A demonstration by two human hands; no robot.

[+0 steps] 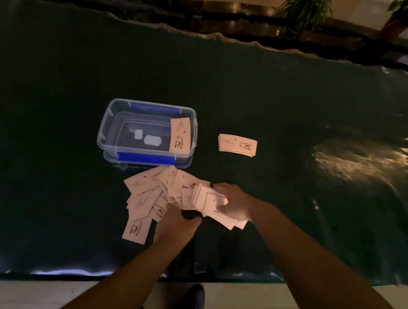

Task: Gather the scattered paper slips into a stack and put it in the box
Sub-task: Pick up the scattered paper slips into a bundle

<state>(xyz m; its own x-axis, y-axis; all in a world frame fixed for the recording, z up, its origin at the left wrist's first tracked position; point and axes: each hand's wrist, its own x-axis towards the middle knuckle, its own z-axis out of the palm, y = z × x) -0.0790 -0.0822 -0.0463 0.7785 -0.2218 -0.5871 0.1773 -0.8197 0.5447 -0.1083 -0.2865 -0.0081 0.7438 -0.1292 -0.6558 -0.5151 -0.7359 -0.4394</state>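
Note:
Several pale printed paper slips point(145, 191) lie fanned and overlapping on the dark table cover, just in front of a clear plastic box point(146, 153) with blue clips. My right hand point(233, 202) grips a loose bundle of slips point(212, 202) at the right end of the pile. My left hand point(176, 222) rests on the slips near the pile's middle, fingers pinching at them. One stack of slips point(180, 135) leans inside the box against its right wall. Another neat stack point(237, 145) lies on the cover to the right of the box.
The dark cover point(294, 187) drapes the whole table, wrinkled along its far edge. Two small white pieces point(147, 138) show at the box's bottom. Potted plants point(307, 8) stand beyond the table. The table's near edge and a pale floor with my shoe point(196, 299) lie below.

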